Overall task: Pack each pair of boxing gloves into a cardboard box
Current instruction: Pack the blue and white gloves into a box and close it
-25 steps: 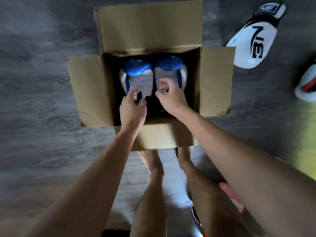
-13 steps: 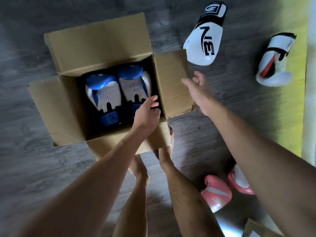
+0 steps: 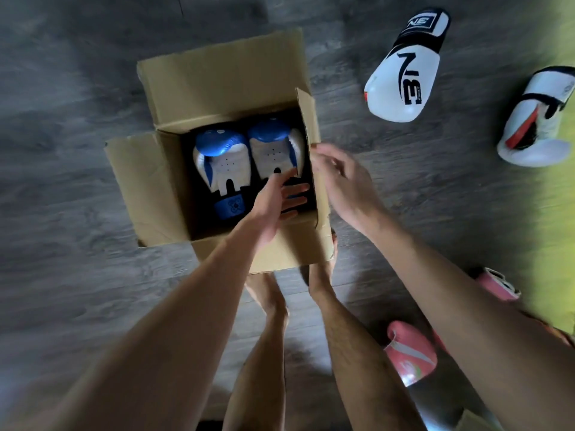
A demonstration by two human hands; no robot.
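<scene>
Left hand [image 3: 273,200]: open, fingers straight, reaching over the near rim of the cardboard box [image 3: 224,79] and above the cuff end of the right-side glove inside. Contact with the glove cannot be told.
Right hand [image 3: 340,178]: against the outer face of the box's right flap [image 3: 307,116]. The fingers are blurred, so whether they grip the flap or push it flat cannot be told.
Right flap: raised near upright over the box's right wall. The other three flaps lie spread outward.
Blue-and-white gloves [image 3: 222,163]: the pair lies side by side on the box bottom, palm sides up, blue tips toward the far wall.
White gloves [image 3: 404,85]: two, on the floor [image 3: 62,213] to the right of the box, well apart from it.
Pink gloves [image 3: 410,353]: on the floor, nearer the person than the box and to its right.
Step in hand: judged to be closing the box on the first packed pair.
Next move: clear the left hand from the opening, then fold the flaps shut. The white pair calls for another box.
</scene>
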